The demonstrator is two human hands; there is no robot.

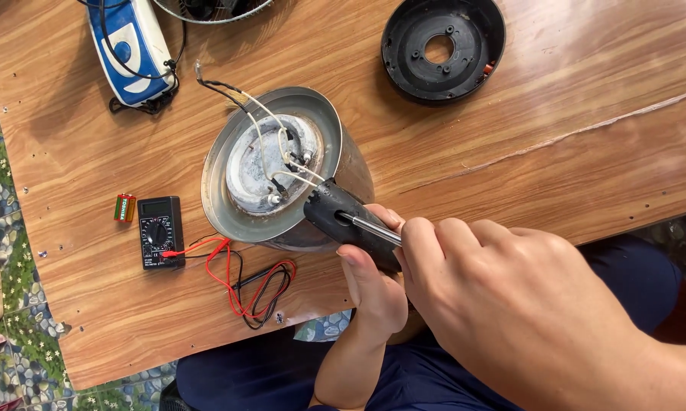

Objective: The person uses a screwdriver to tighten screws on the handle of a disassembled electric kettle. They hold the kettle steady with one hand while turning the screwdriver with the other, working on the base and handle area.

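Note:
A steel kettle body [343,144] lies on its side on the wooden table [586,106], its open underside facing me with the heating plate [255,164] and white and black wires [270,122] exposed. My left hand [373,285] grips the kettle's black handle [343,217] from below. My right hand [502,297] holds a screwdriver whose metal shaft [369,227] goes into a hole in the handle.
A black round base cover [442,47] lies at the back right. A black multimeter [160,230] with red and black leads [255,285] sits at front left, a small battery [124,207] beside it. A blue and white appliance [130,46] with cord lies back left.

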